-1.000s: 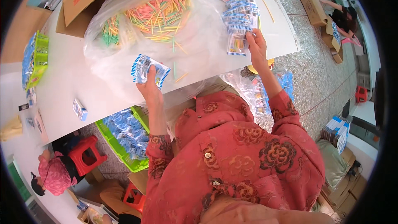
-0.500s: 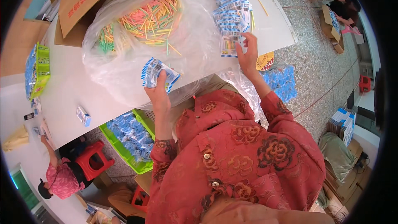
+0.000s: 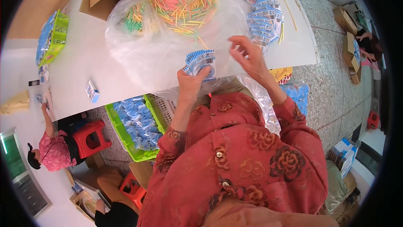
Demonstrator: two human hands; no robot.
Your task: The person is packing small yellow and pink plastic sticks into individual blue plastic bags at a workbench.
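A small fan of blue-and-white plastic packets [image 3: 206,61] is pinched between the thumb and fingers of my left hand [image 3: 191,83], above the table's front edge. To its right, my right hand [image 3: 251,59] is raised with bent fingers apart, and nothing shows in it. Beyond that hand, a curved row of overlapping packets [image 3: 264,17] of the same kind lies on the table. A large clear plastic bag [image 3: 126,52] lies open in front of me. Inside it is a heap of thin pink, yellow and green sticks [image 3: 184,8].
A cardboard box [image 3: 98,6] stands behind the bag. Green baskets of blue packets stand at the table's left [image 3: 62,38] and below its front edge [image 3: 117,124]. A small box [image 3: 92,91] lies at left. A co-worker [image 3: 58,149] is near a red stool [image 3: 94,139].
My left hand has shifted right, and its packets now spread in a fan. My right hand has left the packet row and come nearer the left hand. The view has shifted too.
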